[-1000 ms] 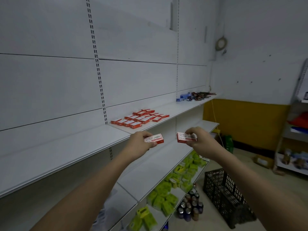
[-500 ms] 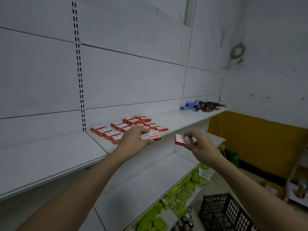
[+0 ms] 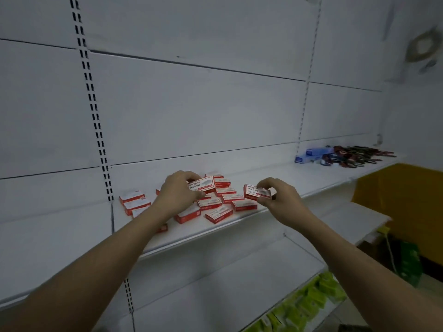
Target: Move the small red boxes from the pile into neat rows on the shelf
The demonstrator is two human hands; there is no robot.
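Hands have moved from mid-air to over the shelf (image 3: 275,174): left hand (image 3: 176,198) and right hand (image 3: 279,200) each pinch a box (image 3: 201,184) above the red boxes (image 3: 217,207), ready for placing.

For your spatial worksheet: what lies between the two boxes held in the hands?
In the head view, loose red boxes lying on the shelf show between the left-hand box and right-hand box.
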